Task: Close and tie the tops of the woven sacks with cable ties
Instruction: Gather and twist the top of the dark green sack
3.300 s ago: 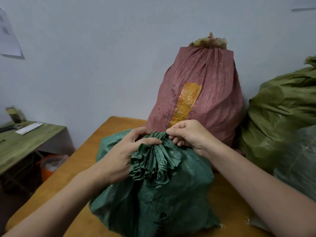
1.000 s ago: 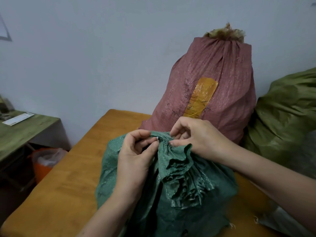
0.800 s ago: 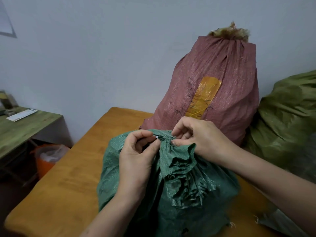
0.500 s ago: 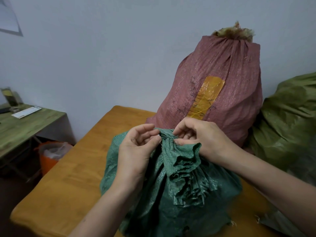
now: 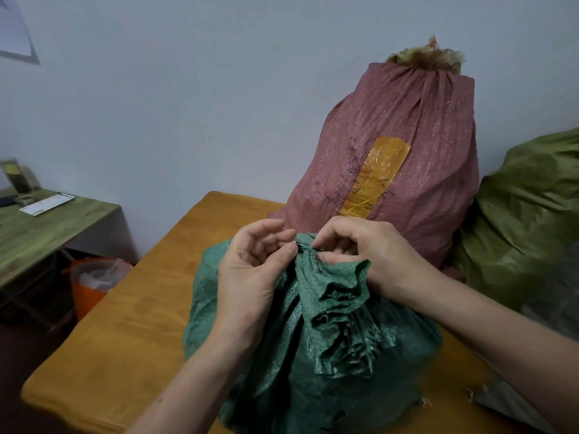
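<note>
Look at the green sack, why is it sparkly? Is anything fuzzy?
Head view: soft, dim light glints off the shiny woven plastic of the green sack; head view: the yellow tape on the red sack shines faintly too; head view: the left hand and right hand look sharp, but the cable tie they pinch is only a pale sliver.

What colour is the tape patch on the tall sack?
Orange-yellow tape patch, clearest in the head view.

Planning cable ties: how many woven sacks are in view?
3: a dark green sack held by the left hand and right hand, a red sack behind it, an olive sack at right. Greyish material at the right edge may be a fourth.
</note>
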